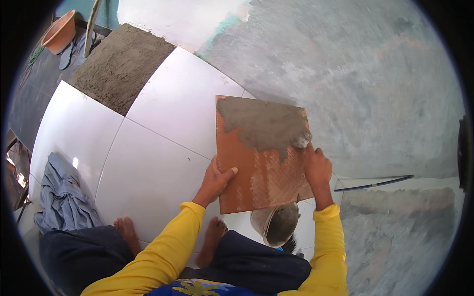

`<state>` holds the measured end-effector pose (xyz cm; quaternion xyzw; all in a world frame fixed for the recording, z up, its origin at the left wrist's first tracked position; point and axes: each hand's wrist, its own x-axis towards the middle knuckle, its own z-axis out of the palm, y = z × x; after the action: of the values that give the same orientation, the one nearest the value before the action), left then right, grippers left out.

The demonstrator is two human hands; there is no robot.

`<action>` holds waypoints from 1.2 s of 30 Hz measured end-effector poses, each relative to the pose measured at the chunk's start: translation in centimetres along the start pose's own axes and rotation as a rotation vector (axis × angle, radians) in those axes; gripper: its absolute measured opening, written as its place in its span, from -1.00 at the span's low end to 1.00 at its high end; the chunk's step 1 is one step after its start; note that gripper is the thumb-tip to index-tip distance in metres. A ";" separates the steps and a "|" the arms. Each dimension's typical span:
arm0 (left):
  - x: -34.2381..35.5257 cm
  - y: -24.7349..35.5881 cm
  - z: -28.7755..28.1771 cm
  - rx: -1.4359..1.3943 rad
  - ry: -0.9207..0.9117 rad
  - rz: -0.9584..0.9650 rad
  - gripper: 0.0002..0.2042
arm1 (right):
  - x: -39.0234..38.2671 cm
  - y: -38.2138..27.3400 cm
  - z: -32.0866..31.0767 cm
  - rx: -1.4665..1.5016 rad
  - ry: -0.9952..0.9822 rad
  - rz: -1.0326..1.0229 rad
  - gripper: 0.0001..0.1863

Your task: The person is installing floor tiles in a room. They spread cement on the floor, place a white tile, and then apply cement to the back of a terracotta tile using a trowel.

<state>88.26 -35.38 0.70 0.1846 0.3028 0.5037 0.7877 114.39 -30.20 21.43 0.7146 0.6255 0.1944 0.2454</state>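
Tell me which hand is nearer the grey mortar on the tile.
Right. The right hand is at the lower right edge of the mortar; the left hand grips the left edge of the tile, farther away.

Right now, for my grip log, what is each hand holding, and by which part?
Left hand: tile, by its left edge. Right hand: smeared object, kind unclear, by its near end.

Patchy grey wall (365, 89), white wall section (173, 19), glossy white tiled floor (143, 163), dark floor tiles (37, 108)
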 end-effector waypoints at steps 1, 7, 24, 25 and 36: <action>0.0 0.1 0.1 -0.003 -0.006 0.000 -0.38 | 0.9 2.0 0.8 -0.013 0.036 0.008 -0.66; -0.2 0.1 -0.4 -0.024 0.007 -0.009 -0.35 | 5.4 6.3 1.1 0.767 -0.175 0.315 -0.61; 0.1 -0.8 -0.8 0.011 -0.014 0.011 -0.36 | 6.8 7.7 0.8 0.896 -0.165 0.274 -0.60; 0.1 -0.6 -0.6 -0.020 -0.019 0.002 -0.37 | 6.6 7.3 0.4 0.861 -0.202 0.247 -0.60; 0.0 0.1 -0.3 0.011 -0.038 0.041 -0.38 | 0.5 4.0 -1.5 0.978 -0.284 0.283 -0.55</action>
<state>87.98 -35.40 0.49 0.2044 0.2866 0.5145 0.7819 116.79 -29.96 25.03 0.8424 0.5012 -0.1874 -0.0630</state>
